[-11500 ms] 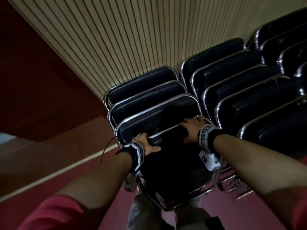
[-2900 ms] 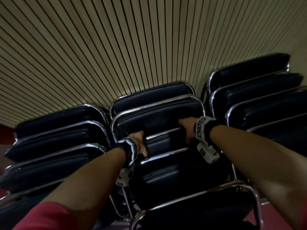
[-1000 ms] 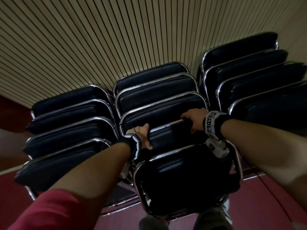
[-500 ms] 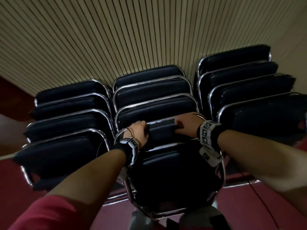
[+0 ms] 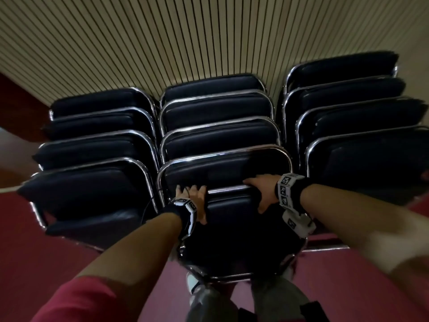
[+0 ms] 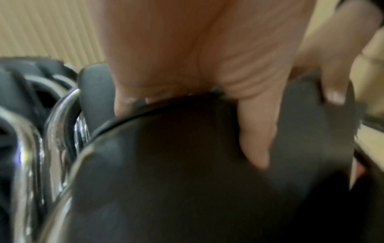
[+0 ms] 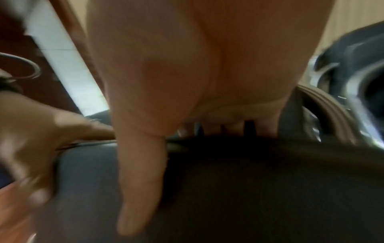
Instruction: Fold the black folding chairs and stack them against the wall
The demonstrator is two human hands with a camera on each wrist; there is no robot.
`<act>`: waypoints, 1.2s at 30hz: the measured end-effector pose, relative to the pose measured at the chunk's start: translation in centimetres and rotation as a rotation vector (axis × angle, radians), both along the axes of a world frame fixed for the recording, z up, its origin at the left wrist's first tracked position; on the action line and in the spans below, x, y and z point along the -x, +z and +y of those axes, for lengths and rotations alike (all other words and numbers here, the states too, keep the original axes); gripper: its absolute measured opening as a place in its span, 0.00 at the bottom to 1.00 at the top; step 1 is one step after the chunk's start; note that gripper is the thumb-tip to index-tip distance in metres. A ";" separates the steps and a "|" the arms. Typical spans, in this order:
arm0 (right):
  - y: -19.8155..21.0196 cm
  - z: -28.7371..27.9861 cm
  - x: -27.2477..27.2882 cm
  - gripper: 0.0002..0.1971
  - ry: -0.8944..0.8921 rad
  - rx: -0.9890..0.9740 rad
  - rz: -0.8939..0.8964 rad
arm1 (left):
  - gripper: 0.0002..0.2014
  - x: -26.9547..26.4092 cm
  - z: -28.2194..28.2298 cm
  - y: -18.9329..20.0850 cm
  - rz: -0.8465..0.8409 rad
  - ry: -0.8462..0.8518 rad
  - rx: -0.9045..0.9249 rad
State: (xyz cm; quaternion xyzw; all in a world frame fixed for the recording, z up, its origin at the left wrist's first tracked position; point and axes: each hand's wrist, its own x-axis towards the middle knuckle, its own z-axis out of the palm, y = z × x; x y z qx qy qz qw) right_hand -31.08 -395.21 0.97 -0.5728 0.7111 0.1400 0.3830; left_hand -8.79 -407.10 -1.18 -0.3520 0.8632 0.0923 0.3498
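A folded black chair (image 5: 232,219) with a chrome frame leans against the front of the middle stack (image 5: 218,122). My left hand (image 5: 193,201) grips its top edge at the left, thumb down the front of the pad (image 6: 187,180) and fingers over the back. My right hand (image 5: 262,194) grips the same edge at the right, thumb lying down the cushion (image 7: 249,189). The left wrist view shows my left hand (image 6: 207,65) close up, and the right wrist view my right hand (image 7: 187,82); both are blurred.
A left stack (image 5: 97,147) and a right stack (image 5: 359,108) of folded chairs flank the middle one, all leaning on the slatted beige wall (image 5: 185,38). Red floor (image 5: 348,275) lies on both sides. My legs (image 5: 232,298) stand just behind the held chair.
The held chair has settled closer against the middle stack and sits a little lower in view. Both hands stay on its top edge; the left fingers have spread somewhat.
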 end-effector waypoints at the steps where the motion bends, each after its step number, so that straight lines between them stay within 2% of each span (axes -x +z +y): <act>1: -0.3 0.1 -0.2 0.54 -0.008 0.014 0.017 | 0.51 -0.1 -0.1 0.0 -0.006 -0.022 0.024; 3: -0.6 0.2 -0.6 0.48 -0.041 0.028 0.009 | 0.48 -0.4 -0.1 -0.1 0.010 -0.043 0.054; 6: -0.6 0.7 -1.4 0.36 -0.105 0.039 -0.046 | 0.42 -1.2 -0.2 -0.2 0.062 -0.002 -0.016; 8: -0.4 1.1 -1.9 0.34 -0.126 0.036 -0.067 | 0.41 -1.6 -0.4 0.0 0.071 0.024 -0.078; 13: 0.4 0.6 -2.4 0.28 -0.138 0.068 -0.094 | 0.40 -1.8 -1.3 0.8 0.057 0.008 -0.084; 24: -0.1 -0.1 -1.9 0.28 -0.109 0.099 -0.042 | 0.38 -1.5 -2.3 0.7 0.073 0.033 -0.036; 29: 0.3 -0.4 -1.6 0.40 0.050 0.074 0.111 | 0.46 -1.4 -1.7 1.1 0.008 0.056 -0.048; 32: 0.1 -1.0 -2.0 0.40 0.158 0.055 0.129 | 0.49 -1.1 -1.5 1.6 -0.030 0.065 -0.071; 36: -0.6 -1.3 -1.7 0.35 0.200 0.074 0.159 | 0.39 -1.1 -0.6 1.5 0.070 0.101 0.047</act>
